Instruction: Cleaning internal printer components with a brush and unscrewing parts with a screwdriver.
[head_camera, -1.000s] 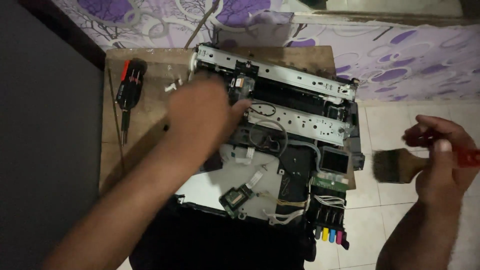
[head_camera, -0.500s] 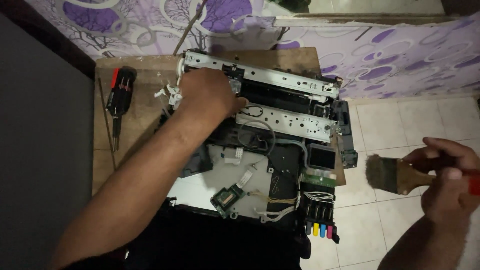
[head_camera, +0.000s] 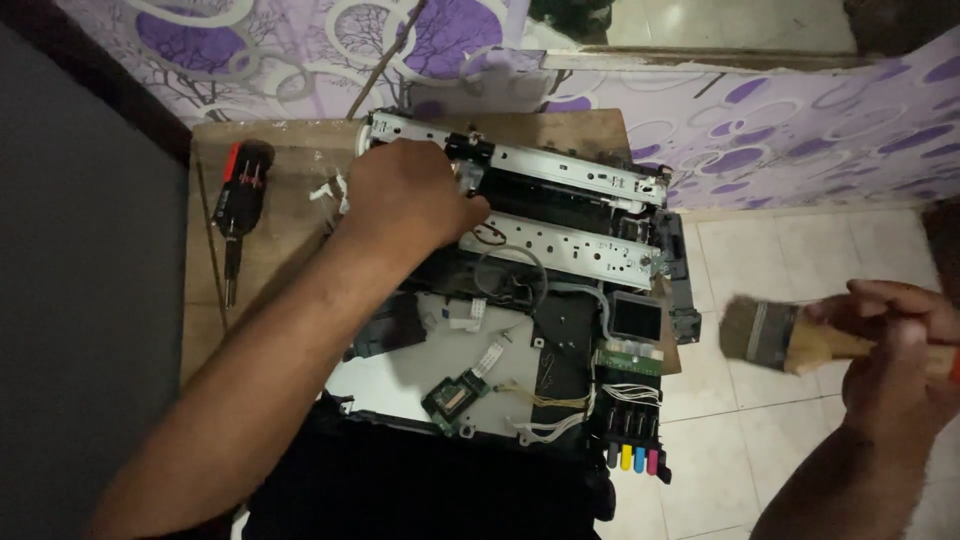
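My left hand rests, fingers curled, on the silver metal rail at the far left of the opened black printer chassis, which sits on the brown wooden worktop. My right hand, well right of the printer, grips a wooden-handled flat paintbrush over the tiled floor. A red-and-black screwdriver lies left of the printer.

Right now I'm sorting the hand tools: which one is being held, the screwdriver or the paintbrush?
The paintbrush, gripped in the right hand over the tiled floor. The red-and-black screwdriver lies untouched on the wooden table.
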